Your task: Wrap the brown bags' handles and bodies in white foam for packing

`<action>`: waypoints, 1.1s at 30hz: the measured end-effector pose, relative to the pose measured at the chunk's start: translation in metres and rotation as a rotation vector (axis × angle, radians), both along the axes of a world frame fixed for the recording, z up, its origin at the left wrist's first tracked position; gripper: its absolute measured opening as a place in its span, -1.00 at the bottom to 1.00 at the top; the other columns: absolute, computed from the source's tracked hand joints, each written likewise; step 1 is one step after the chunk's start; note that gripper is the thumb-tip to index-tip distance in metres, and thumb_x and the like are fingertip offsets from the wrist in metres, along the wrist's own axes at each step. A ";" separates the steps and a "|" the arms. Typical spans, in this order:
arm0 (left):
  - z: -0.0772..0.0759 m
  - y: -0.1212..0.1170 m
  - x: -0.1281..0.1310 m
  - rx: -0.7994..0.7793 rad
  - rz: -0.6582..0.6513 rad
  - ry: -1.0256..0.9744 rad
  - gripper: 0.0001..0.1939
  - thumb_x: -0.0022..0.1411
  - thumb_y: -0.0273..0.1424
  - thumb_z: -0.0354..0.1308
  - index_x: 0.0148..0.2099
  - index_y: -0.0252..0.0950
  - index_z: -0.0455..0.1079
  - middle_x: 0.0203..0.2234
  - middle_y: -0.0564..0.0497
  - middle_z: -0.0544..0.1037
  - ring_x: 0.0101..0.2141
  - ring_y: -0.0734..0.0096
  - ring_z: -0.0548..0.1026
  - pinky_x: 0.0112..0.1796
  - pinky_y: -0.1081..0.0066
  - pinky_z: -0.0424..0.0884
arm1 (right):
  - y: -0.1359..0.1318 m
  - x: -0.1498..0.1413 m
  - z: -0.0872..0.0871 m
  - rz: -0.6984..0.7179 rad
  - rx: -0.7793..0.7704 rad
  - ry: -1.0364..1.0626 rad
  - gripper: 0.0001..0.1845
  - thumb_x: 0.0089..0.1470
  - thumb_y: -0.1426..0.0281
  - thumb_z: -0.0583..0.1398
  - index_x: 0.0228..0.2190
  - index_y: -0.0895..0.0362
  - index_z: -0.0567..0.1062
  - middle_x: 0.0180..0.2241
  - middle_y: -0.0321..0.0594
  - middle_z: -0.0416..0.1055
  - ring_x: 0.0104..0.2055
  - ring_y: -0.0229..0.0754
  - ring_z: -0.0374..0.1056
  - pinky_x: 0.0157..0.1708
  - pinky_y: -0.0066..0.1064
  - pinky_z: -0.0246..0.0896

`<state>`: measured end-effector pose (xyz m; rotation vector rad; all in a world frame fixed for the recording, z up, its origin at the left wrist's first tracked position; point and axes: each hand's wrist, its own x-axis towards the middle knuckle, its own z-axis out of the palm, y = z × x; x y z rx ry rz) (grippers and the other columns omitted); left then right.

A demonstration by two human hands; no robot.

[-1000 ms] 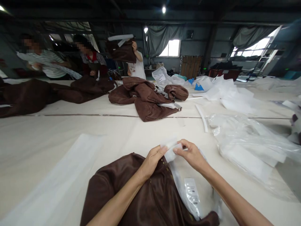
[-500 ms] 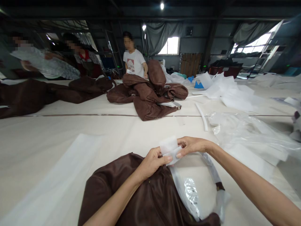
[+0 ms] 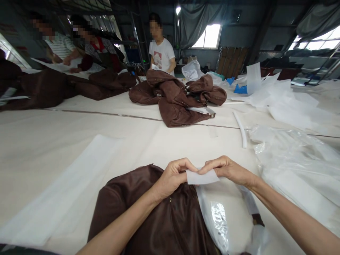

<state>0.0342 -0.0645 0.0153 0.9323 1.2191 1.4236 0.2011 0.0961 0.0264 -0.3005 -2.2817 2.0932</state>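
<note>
Both my hands pinch a small sheet of white wrapping paper above the top edge of a dark brown handbag. My left hand grips its left end, and my right hand its right end, with the fingertips of both nearly meeting at the upper edge. The handbag lies in front of me on the pale table. Its strap, partly covered in white wrapping, curves out below my right hand. A clear plastic packet lies along the bag's opening.
A long white sheet lies to the left. Brown bags are heaped across the table, with more bags at far left. To the right are clear plastic bags, a white tube and paper sheets. Several people stand opposite.
My fingers have shifted on the small paper, which now lies flatter between both hands. The person opposite no longer has a brown bag raised. My view has tilted and turned slightly left.
</note>
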 end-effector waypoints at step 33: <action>0.004 0.022 -0.014 -0.379 -0.101 0.433 -0.45 -0.13 0.11 0.31 -0.36 -0.30 0.43 -0.59 0.10 0.46 -0.51 0.37 0.39 -0.50 0.52 0.22 | -0.070 0.179 -0.011 -1.051 0.165 -0.062 -0.63 -0.04 0.14 0.29 -0.23 0.09 0.57 -0.41 -0.27 0.46 -0.37 -0.19 0.37 -0.28 -0.31 0.30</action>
